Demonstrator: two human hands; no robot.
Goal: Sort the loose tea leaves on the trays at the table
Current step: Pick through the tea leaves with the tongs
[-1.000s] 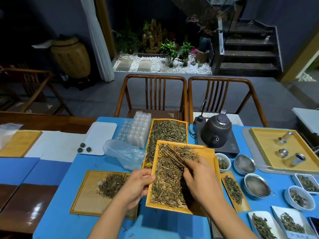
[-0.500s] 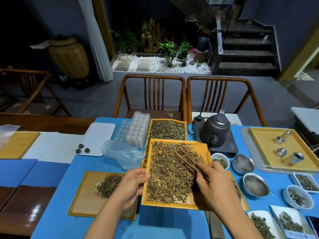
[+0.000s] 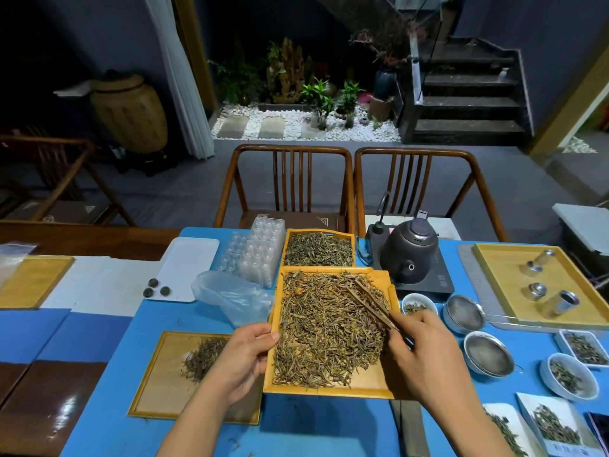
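An orange tray (image 3: 362, 387) heaped with loose tea leaves (image 3: 326, 328) lies in front of me on the blue table. My left hand (image 3: 242, 357) grips the tray's left rim, thumb on top. My right hand (image 3: 425, 354) holds wooden tongs (image 3: 369, 303) whose tips lie on the leaves near the tray's upper right. A second orange tray (image 3: 286, 245) of darker leaves sits behind it. A wooden tray (image 3: 158, 384) at the left holds a small leaf pile (image 3: 204, 357).
A black kettle (image 3: 408, 252) on its base stands right of the trays. Mesh strainers (image 3: 464, 313), small bowls (image 3: 568, 376) and dishes of tea crowd the right side. A plastic bag (image 3: 230, 296) and clear vial racks (image 3: 260, 252) lie left. Two chairs (image 3: 290, 183) face me.
The front tray has been lowered from a tilt to lie flatter. My right hand with the tongs has drawn back toward the tray's right side.
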